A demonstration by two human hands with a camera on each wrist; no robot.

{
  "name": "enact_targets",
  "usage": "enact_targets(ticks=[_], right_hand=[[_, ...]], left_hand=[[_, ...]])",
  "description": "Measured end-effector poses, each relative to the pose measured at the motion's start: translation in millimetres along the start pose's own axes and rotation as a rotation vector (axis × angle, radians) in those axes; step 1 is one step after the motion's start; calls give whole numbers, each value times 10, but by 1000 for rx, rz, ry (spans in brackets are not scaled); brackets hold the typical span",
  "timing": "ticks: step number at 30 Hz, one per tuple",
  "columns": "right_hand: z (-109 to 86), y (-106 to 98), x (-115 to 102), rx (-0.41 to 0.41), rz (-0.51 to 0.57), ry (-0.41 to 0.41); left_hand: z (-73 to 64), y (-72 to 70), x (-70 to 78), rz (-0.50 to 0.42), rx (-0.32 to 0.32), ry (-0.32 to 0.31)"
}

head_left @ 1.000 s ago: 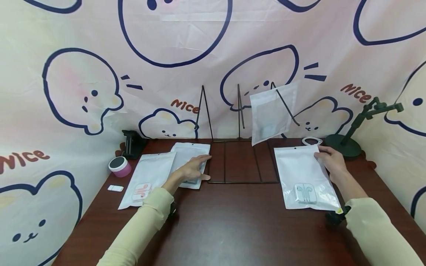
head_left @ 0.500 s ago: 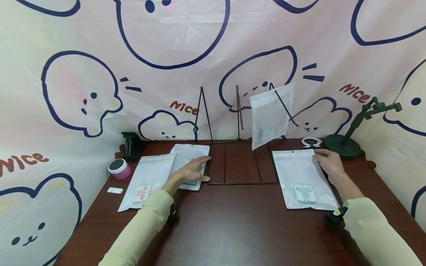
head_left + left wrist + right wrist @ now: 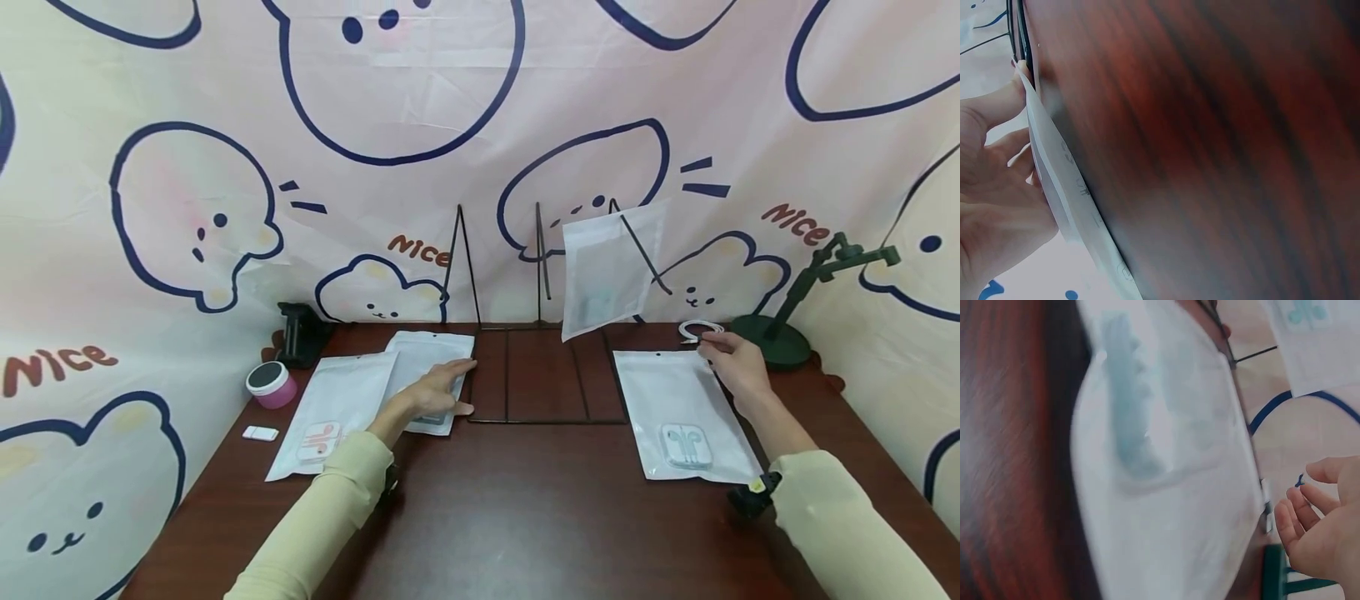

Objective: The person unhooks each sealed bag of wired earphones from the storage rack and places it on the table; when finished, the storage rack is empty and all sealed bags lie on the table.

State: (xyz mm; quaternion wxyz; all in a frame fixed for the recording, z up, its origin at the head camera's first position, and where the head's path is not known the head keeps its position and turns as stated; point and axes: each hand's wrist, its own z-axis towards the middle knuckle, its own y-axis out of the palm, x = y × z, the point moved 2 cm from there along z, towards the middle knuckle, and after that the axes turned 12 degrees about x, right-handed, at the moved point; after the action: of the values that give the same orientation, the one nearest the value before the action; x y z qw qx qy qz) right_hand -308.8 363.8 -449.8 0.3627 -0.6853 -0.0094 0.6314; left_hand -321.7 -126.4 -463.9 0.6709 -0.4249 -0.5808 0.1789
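My left hand [image 3: 433, 392] rests with fingers extended on a white zip pouch [image 3: 414, 345] beside the wire rack. In the left wrist view its thumb and fingers [image 3: 1007, 106] lie along the pouch's edge. My right hand [image 3: 738, 371] hovers at the top right corner of another white pouch [image 3: 645, 400], which has an earphone picture at its lower end. The right wrist view shows that hand's fingers [image 3: 1297, 519] loosely bent, apart from the pouch [image 3: 1172, 519]. A third pouch [image 3: 611, 267] hangs from the right hook of the black wire rack [image 3: 540, 421].
Another white pouch [image 3: 341, 392] lies at the left, overlapping its neighbour. Near it are a pink jar [image 3: 272, 385], a small white item [image 3: 260, 433] and a black stand [image 3: 300, 337]. A coiled white cable [image 3: 692, 327] and a green stand [image 3: 783, 337] stand at the back right.
My right hand has come off the right pouch's corner and shifted slightly toward the coiled cable. The left hand stays on its pouch. The head view has tilted slightly.
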Motion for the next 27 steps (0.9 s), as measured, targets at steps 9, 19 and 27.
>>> enact_targets(ticks=[9, 19, 27], right_hand=[[27, 24, -620, -102, 158, -150], [116, 10, -1376, -204, 380, -214], [93, 19, -1626, -77, 439, -145]], left_hand=[[-26, 10, -31, 40, -4, -12], [-62, 2, -18, 39, -1, -19], [-36, 4, 9, 29, 6, -9]])
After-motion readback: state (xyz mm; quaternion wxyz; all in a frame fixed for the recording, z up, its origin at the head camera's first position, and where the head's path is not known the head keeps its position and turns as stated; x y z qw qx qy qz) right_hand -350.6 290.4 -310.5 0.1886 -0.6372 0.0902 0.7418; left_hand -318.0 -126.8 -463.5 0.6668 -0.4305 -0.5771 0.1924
